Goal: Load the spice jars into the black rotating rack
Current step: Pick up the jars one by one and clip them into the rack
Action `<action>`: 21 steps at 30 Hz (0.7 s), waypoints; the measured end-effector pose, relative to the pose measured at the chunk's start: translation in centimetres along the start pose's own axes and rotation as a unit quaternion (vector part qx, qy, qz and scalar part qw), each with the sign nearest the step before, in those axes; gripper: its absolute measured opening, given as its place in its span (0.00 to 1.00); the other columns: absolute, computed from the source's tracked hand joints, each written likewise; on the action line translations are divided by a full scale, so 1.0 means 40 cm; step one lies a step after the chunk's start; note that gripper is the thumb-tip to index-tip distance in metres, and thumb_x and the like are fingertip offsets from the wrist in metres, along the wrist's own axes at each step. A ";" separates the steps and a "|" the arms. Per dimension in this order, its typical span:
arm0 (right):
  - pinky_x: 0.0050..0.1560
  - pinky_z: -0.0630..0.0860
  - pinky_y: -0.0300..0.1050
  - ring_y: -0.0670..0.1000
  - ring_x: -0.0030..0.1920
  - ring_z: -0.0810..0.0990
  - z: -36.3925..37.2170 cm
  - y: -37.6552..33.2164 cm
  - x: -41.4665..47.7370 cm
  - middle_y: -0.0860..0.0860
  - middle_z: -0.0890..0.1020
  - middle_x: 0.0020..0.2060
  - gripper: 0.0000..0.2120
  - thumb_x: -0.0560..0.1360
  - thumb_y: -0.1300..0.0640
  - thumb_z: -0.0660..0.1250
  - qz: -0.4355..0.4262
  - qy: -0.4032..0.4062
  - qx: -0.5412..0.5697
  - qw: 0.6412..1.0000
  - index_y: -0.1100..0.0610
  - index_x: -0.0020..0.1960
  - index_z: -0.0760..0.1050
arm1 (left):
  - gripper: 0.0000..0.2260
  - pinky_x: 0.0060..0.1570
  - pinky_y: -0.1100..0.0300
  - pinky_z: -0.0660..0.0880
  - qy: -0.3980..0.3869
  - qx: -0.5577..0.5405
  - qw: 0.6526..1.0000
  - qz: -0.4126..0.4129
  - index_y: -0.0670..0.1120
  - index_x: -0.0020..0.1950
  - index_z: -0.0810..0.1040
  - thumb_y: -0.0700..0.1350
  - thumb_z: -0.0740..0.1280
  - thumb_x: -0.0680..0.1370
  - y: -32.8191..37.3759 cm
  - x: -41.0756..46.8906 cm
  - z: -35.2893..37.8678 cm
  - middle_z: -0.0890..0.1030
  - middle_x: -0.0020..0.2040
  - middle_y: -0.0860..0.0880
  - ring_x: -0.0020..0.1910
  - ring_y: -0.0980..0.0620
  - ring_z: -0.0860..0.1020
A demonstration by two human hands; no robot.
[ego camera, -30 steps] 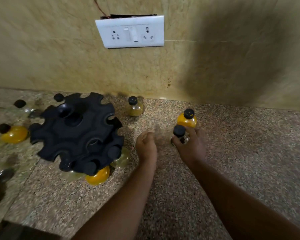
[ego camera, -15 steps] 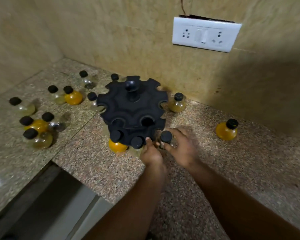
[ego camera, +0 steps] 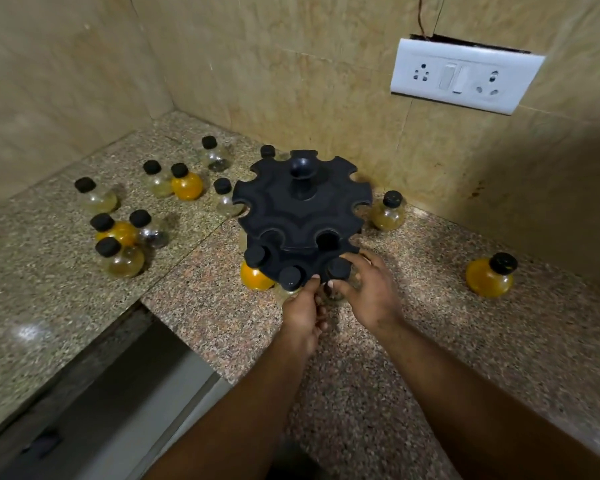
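The black rotating rack [ego camera: 300, 216] stands on the granite counter near the wall corner. Two jars hang in its lower tier at the front: an orange-filled jar [ego camera: 255, 278] and a black-capped jar [ego camera: 290, 277]. My right hand [ego camera: 364, 289] grips a clear black-capped spice jar [ego camera: 338, 270] at a front slot of the lower tier. My left hand [ego camera: 302, 311] sits just left of it, fingertips touching the rack's lower rim. Loose round jars with black caps stand around: an orange jar [ego camera: 489, 276] at right and a greenish jar [ego camera: 388, 213] behind the rack.
Several more jars stand in a group at left, among them an orange jar [ego camera: 186, 183] and a pale jar [ego camera: 96, 197]. The counter [ego camera: 465, 341] steps inward at the lower left, where its edge [ego camera: 146, 303] drops off. A white switch plate [ego camera: 461, 77] is on the wall.
My right hand carried the clear jar from the counter to the rack's lower front slot. My left hand moved onto the rack's rim. The view swung left, showing the jars at left.
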State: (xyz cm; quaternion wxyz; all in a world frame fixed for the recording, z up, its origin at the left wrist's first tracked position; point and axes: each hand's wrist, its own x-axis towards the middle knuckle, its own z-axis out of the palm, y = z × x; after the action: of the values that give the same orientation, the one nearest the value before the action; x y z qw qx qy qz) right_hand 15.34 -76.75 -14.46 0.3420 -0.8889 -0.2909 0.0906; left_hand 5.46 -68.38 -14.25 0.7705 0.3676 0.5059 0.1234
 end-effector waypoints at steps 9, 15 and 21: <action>0.60 0.72 0.41 0.51 0.64 0.76 0.000 0.012 0.021 0.50 0.71 0.69 0.28 0.70 0.48 0.79 0.035 0.001 0.063 0.997 0.50 0.67 0.76 | 0.11 0.25 0.63 0.61 -0.011 0.009 1.000 0.004 0.46 0.42 0.80 0.47 0.64 0.82 -0.032 -0.010 0.020 0.73 0.26 0.52 0.23 0.55 0.68; 0.59 0.74 0.49 0.54 0.63 0.77 -0.018 0.085 -0.029 0.51 0.71 0.70 0.27 0.76 0.46 0.71 0.061 0.013 0.057 0.996 0.48 0.73 0.69 | 0.14 0.28 0.61 0.62 -0.024 0.094 0.991 0.095 0.43 0.35 0.75 0.41 0.66 0.81 -0.137 0.007 0.091 0.71 0.28 0.45 0.26 0.51 0.66; 0.58 0.72 0.47 0.59 0.63 0.77 -0.089 0.217 -0.072 0.58 0.75 0.68 0.23 0.79 0.50 0.68 0.165 0.139 0.064 0.974 0.54 0.73 0.71 | 0.09 0.47 0.56 0.78 -0.129 0.471 0.843 0.228 0.48 0.50 0.83 0.48 0.65 0.77 -0.155 0.048 0.194 0.84 0.46 0.51 0.45 0.51 0.81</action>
State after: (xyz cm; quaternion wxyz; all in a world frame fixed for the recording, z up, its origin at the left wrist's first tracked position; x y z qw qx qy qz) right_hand 18.25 -85.57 -17.62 0.4153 -0.9050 -0.0832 0.0394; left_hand 11.98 -75.07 -18.18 0.5135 0.8034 0.3012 -0.0063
